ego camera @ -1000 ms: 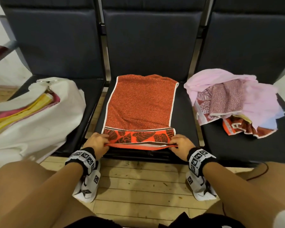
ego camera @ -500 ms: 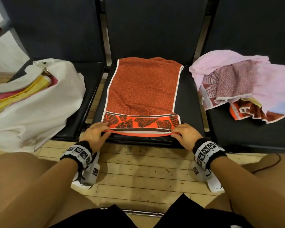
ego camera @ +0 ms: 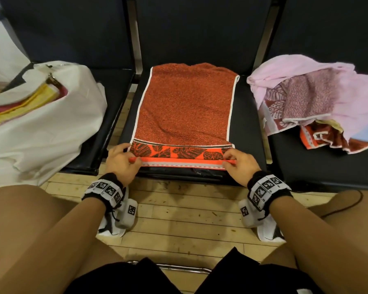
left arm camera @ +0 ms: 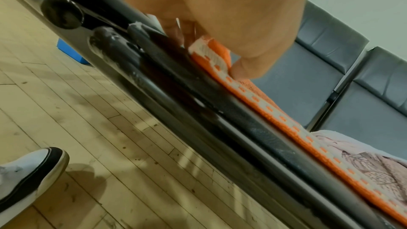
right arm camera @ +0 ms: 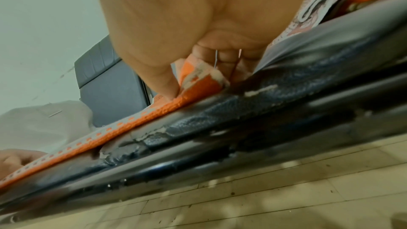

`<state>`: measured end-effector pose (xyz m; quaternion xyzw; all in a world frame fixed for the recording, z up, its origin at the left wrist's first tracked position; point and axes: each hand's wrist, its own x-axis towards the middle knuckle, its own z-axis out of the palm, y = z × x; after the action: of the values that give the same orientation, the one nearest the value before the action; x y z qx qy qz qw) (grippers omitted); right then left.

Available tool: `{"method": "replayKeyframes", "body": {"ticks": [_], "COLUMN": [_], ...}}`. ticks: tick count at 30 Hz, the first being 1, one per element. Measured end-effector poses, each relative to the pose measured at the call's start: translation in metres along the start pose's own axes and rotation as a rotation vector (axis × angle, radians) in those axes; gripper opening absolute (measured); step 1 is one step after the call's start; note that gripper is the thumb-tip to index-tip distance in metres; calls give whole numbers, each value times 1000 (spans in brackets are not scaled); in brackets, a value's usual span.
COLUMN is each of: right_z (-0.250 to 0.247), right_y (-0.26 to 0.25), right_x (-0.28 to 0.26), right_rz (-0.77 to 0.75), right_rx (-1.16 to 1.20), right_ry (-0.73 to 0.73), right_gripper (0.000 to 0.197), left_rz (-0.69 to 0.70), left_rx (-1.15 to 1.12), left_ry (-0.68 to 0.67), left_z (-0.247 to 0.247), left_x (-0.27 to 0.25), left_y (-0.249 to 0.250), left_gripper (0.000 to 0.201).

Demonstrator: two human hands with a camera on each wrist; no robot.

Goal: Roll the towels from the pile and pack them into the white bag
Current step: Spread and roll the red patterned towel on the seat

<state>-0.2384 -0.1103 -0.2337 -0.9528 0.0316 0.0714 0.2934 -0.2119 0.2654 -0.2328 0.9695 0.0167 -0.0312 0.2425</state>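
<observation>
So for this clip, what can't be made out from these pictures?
- White bag: cut off by the head view's left edge; only yellow and pink strips show at its mouth, contents uncountable.
- Towel pile: runs off the right edge; layers overlap, count unclear.
- Left hand and right hand: fingertips tucked under the orange towel hem.
- Both wrist views: palms block most of the grip.

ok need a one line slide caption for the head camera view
Both hands, left and right, pinch the near edge of an orange towel laid on the middle seat, starting the roll.
</observation>
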Motion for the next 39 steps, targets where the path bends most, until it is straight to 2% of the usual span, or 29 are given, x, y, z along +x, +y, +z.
{"method": "replayKeyframes", "body": {"ticks": [4, 6, 8, 9, 11, 14, 17, 21, 25, 27, 29, 33, 37, 39], "right_z": [5, 8, 13, 17, 26, 31, 31, 37, 41, 42, 43, 42, 40, 40], "right_y": [-1, -3, -8, -10, -14, -17, -15, -10, -7, -8, -8, -5, -8, -11], "right_x": [2, 0, -1, -2, -4, -10, -12, -11, -11, -11, -11, -7, -5, -4], "right_rz": [58, -53, -246, -338, -432, -342, -316, -363, -337, -321, -332, -366, -354, -333], "right_rx": [-30, -98, -228, -270, -285, -295, -262, -273, -282, -276, -277, -332, -339, -317], "right_ry": [26, 135, 214, 216, 110, -39, 9, 98, 96, 102, 122, 140, 53, 10], "right_gripper": [21, 26, 28, 31, 40, 47, 33, 26, 41, 45, 41, 15, 17, 18], "left_rz": [-46, -4, 173, 283, 420, 406, 326, 335, 394, 414, 417, 425, 388, 374], "left_rx": [31, 62, 129, 148, 147, 152, 128, 121, 163, 150, 128, 87, 77, 90], "left_ry": [24, 82, 147, 138, 63, 2, -30, -51, -25, -17, -13, -8, -5, -1], "left_z": [3, 4, 7, 11, 22, 30, 27, 28, 30, 30, 29, 26, 26, 25], "left_x": [4, 4, 4, 4, 1, -2, -5, -8, -10, -12, -12, -11, -11, -12], "left_y": [9, 12, 19, 23, 28, 30, 31, 26, 21, 19, 18, 16, 17, 21], "left_gripper": [12, 23, 30, 32, 34, 32, 13, 37, 46, 46, 44, 44, 44, 35]}}
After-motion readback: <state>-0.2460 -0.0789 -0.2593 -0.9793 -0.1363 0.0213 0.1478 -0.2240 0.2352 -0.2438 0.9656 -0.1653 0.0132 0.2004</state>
